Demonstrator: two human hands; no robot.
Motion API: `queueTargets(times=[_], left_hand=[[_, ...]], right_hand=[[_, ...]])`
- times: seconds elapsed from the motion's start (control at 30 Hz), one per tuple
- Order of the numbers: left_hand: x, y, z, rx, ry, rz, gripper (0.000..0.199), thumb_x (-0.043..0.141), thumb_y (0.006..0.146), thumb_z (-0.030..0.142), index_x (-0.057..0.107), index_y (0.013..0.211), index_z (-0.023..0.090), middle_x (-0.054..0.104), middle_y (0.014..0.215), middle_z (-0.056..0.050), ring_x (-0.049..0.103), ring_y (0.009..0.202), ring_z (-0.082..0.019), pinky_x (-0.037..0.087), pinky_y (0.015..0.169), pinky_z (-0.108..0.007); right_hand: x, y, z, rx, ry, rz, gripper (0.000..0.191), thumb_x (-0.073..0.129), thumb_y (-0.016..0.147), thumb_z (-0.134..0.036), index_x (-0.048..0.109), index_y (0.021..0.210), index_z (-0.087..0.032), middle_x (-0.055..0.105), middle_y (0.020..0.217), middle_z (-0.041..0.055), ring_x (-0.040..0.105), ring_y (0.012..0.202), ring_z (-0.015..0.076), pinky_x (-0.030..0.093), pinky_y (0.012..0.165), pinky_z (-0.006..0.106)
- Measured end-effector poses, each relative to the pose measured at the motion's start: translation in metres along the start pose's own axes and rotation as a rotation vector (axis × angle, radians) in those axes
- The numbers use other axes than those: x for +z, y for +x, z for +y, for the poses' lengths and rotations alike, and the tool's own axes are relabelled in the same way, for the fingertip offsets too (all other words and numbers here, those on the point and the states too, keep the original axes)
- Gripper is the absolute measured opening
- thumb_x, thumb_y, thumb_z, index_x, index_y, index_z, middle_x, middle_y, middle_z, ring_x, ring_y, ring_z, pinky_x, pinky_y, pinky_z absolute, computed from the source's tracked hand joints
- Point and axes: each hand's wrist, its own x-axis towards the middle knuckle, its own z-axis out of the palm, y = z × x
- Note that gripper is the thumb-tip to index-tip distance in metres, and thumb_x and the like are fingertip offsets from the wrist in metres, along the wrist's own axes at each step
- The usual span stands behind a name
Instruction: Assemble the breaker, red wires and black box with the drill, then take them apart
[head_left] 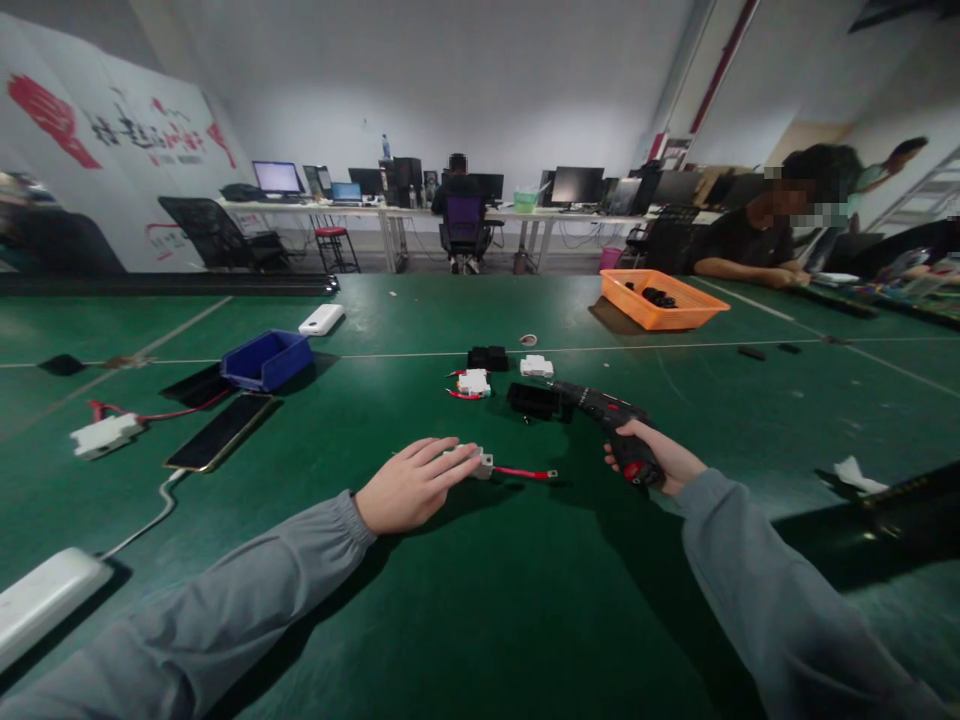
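My left hand (pixel 420 483) lies with fingers stretched out over a white plastic block (pixel 485 465), covering most of it; the thumb is hidden. From the block's right side runs a red cable (pixel 525 473) with a metal lug at its end. My right hand (pixel 660 455) is wrapped around the grip of a black-and-red cordless screwdriver (pixel 611 410). Its bit end points left and away from me, at the edge of a small black tray (pixel 534 400). Beyond my hands lie a white block with red wires (pixel 473 382), a plain white block (pixel 536 366) and some black parts (pixel 487 358).
On the left are a blue bin (pixel 268 362), a phone (pixel 223 432) on a cable, a white power bank (pixel 49 605) and another wired white block (pixel 107 435). An orange basket (pixel 660 312) holds black parts at the back right. A person (pixel 780 225) sits at the right.
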Motion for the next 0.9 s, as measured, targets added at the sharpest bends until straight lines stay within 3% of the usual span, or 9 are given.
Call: queueTargets(times=[0.1, 0.2, 0.4, 0.47, 0.53, 0.63, 0.77, 0.9], left_hand=[[0.000, 0.000, 0.000, -0.029, -0.002, 0.030, 0.064, 0.047, 0.089, 0.017, 0.033, 0.150, 0.025, 0.052, 0.143, -0.007, 0.052, 0.127, -0.025, 0.044, 0.106, -0.044], [0.002, -0.001, 0.000, -0.070, 0.004, 0.084, 0.062, 0.047, 0.090, 0.019, 0.033, 0.150, 0.022, 0.057, 0.137, -0.010, 0.056, 0.120, -0.026, 0.045, 0.105, -0.044], [0.009, -0.006, -0.008, -0.171, 0.014, 0.163, 0.056, 0.050, 0.090, 0.023, 0.041, 0.145, 0.018, 0.062, 0.120, -0.015, 0.062, 0.107, -0.028, 0.053, 0.092, -0.045], [0.010, -0.006, -0.010, -0.190, 0.007, 0.167, 0.050, 0.049, 0.091, 0.025, 0.048, 0.140, 0.018, 0.062, 0.118, -0.015, 0.063, 0.104, -0.027, 0.054, 0.088, -0.044], [0.010, -0.006, -0.011, -0.210, 0.011, 0.157, 0.043, 0.048, 0.091, 0.025, 0.054, 0.133, 0.017, 0.062, 0.118, -0.015, 0.063, 0.103, -0.027, 0.054, 0.088, -0.044], [0.009, -0.005, -0.011, -0.227, 0.017, 0.140, 0.037, 0.047, 0.090, 0.020, 0.058, 0.124, 0.017, 0.063, 0.116, -0.014, 0.062, 0.104, -0.025, 0.052, 0.090, -0.042], [0.006, -0.004, -0.011, -0.258, 0.020, 0.133, 0.034, 0.047, 0.085, 0.017, 0.058, 0.117, 0.015, 0.064, 0.112, -0.012, 0.061, 0.103, -0.025, 0.048, 0.090, -0.042], [0.004, -0.004, -0.011, -0.331, 0.017, 0.139, 0.032, 0.050, 0.078, 0.016, 0.058, 0.109, 0.015, 0.064, 0.107, -0.012, 0.061, 0.100, -0.025, 0.047, 0.086, -0.040]], right_hand=[[0.001, -0.001, -0.004, 0.044, 0.086, -0.002, 0.011, 0.062, 0.081, -0.026, 0.058, 0.083, -0.016, 0.066, 0.071, 0.0085, 0.064, 0.060, 0.0183, 0.056, 0.051, 0.028], [0.005, -0.004, -0.007, -0.007, 0.091, 0.064, 0.011, 0.063, 0.077, -0.026, 0.057, 0.080, -0.017, 0.065, 0.069, 0.0070, 0.062, 0.057, 0.0175, 0.053, 0.047, 0.027], [0.025, -0.025, -0.014, -0.371, 0.151, 0.219, 0.033, 0.073, 0.068, -0.032, 0.054, 0.094, -0.022, 0.066, 0.084, 0.0029, 0.063, 0.068, 0.0187, 0.052, 0.055, 0.028], [0.031, -0.036, -0.016, -0.415, 0.131, 0.152, 0.035, 0.066, 0.073, -0.042, 0.055, 0.100, -0.022, 0.067, 0.089, 0.0050, 0.062, 0.068, 0.0190, 0.053, 0.059, 0.031], [0.036, -0.047, -0.017, -0.408, 0.102, 0.022, 0.040, 0.048, 0.083, -0.051, 0.058, 0.108, -0.022, 0.068, 0.096, 0.0085, 0.057, 0.060, 0.0168, 0.051, 0.058, 0.033], [0.046, -0.058, -0.015, -0.354, 0.052, -0.160, 0.048, 0.031, 0.087, -0.048, 0.059, 0.116, -0.022, 0.068, 0.093, 0.0097, 0.042, 0.049, 0.0145, 0.046, 0.052, 0.033], [0.059, -0.065, -0.005, -0.254, 0.090, -0.308, 0.040, 0.038, 0.084, -0.043, 0.062, 0.107, -0.022, 0.057, 0.072, 0.0058, 0.033, 0.047, 0.0148, 0.038, 0.047, 0.032], [0.064, -0.076, 0.001, -0.194, 0.266, -0.453, 0.026, 0.048, 0.080, -0.044, 0.062, 0.092, -0.025, 0.052, 0.081, 0.0057, 0.030, 0.046, 0.0122, 0.034, 0.046, 0.032]])
